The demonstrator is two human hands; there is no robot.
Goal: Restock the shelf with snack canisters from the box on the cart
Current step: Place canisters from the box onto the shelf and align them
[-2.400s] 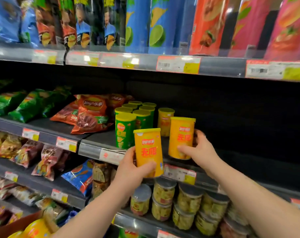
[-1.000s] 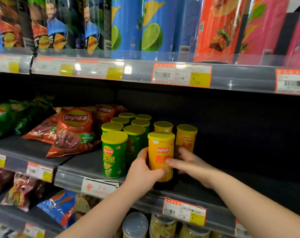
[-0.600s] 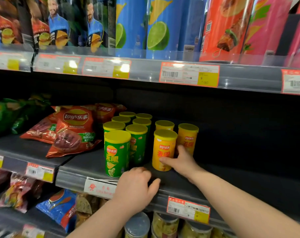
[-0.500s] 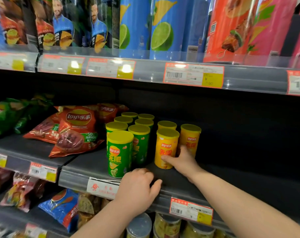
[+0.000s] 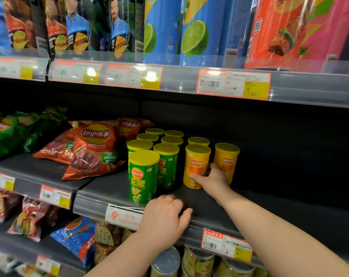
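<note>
Fingertips of R hand [image 5: 211, 179] hidden behind front yellow canister [image 5: 196, 166], gripped low by it; canister stood upright on shelf [image 5: 109, 188], long axis vert., logo fwd. L hand [image 5: 165, 214] rested slack on shelf edge, nothing held.

A single wide-angle camera worn on the head faces a store shelf [image 5: 109, 186] at close range, looking forward and slightly down. The price rail [image 5: 179, 80] of the shelf above crosses the upper frame; the left forearm [image 5: 129, 254] and right forearm [image 5: 269, 226] enter from the bottom edge.
</note>
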